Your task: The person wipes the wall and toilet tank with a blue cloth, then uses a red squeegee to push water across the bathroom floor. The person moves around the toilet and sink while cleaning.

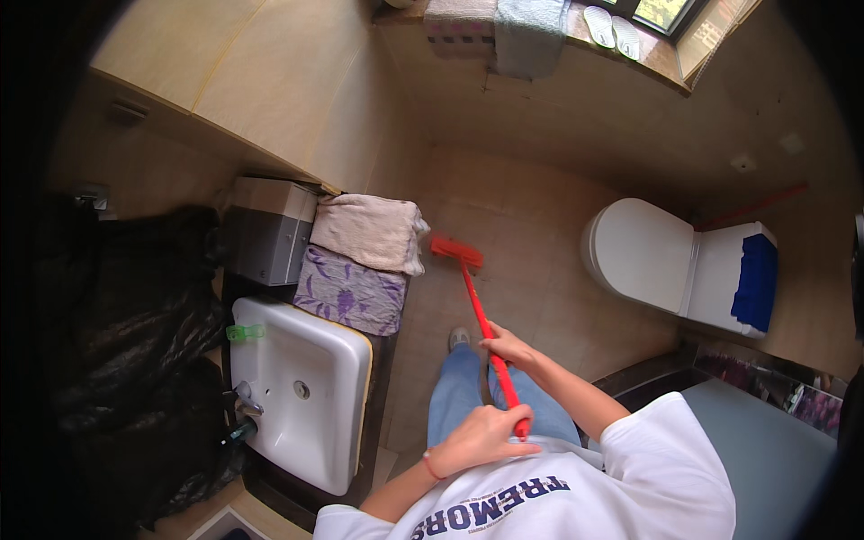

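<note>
A red long-handled floor brush or broom slants across the middle of the head view, its red handle (477,302) running down towards my waist. The red head (457,252) rests on or just above the tiled floor; it is slightly blurred, so the type is unclear. My right hand (507,345) grips the handle's middle. Close to my shirt, my left hand (482,432) wraps around the handle's upper end, a thin red band on its wrist. Below the handle are my jeans and one light shoe (459,338).
To the left, a white washbasin (297,432) sits beside folded towels (358,290) and a grey box (273,229). Black plastic sheeting (135,324) covers the left wall. A white toilet (641,256) stands at right. Slippers (611,30) and hanging towels (530,34) are on the window ledge.
</note>
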Demonstrator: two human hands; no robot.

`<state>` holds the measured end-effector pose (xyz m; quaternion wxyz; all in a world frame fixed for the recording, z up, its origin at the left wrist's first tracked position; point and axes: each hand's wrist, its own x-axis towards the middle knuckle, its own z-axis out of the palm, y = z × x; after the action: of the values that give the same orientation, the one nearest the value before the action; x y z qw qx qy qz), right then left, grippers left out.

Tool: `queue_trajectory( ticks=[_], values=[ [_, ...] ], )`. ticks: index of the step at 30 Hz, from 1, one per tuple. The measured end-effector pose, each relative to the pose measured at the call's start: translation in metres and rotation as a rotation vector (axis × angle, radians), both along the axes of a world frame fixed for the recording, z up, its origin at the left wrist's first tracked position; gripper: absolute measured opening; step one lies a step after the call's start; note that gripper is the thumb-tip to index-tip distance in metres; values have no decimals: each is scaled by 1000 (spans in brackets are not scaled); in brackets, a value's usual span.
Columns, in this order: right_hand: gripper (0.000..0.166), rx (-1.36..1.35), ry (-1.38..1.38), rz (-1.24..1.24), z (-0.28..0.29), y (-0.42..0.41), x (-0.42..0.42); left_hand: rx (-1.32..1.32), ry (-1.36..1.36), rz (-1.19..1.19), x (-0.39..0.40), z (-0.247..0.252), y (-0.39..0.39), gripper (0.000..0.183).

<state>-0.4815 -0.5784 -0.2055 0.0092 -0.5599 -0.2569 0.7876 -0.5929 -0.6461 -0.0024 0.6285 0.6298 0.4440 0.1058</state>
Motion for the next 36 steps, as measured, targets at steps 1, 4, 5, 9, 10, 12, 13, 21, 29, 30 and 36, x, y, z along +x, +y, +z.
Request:
queue_trajectory(
  ticks=[1, 4, 5, 9, 10, 12, 13, 21, 29, 30, 36],
  values=[
    [65, -156, 85, -105, 0, -7, 25, 2, -122, -24, 19, -10, -2, 34],
    [69, -48, -4, 51, -3, -33, 87, 79, -294, -215, 73, -37, -14, 31],
    [69, -22, -76, 104, -2, -49, 105, 149, -322, -279, 88, -44, -22, 28],
    [61, 244, -363, 367, -10, -91, 138, 366, -307, -380, 133, -75, -53, 31],
    [59, 276, -461, 428, -14, -92, 141, 401, -262, -388, 140, -82, -60, 32],
    [59, 357, -455, 523, -26, -87, 138, 532, -165, -392, 148, -95, -70, 34],
    [59, 359, -469, 569, -32, -83, 136, 583, -108, -343, 149, -101, -74, 32],
    [62, 725, -421, 860, -122, -12, 56, 710, 256, -139, 128, -166, -45, 19],
    [67, 632, -223, 884, -138, 19, 10, 775, 248, 59, 92, -175, -19, 32],
    [68, 726, -155, 843, -126, 14, 24, 839, 210, 66, 95, -169, -21, 36],
    [67, 14, -32, 284, -65, 4, 89, 811, -5, 112, 111, -144, -30, 39]
  ],
)
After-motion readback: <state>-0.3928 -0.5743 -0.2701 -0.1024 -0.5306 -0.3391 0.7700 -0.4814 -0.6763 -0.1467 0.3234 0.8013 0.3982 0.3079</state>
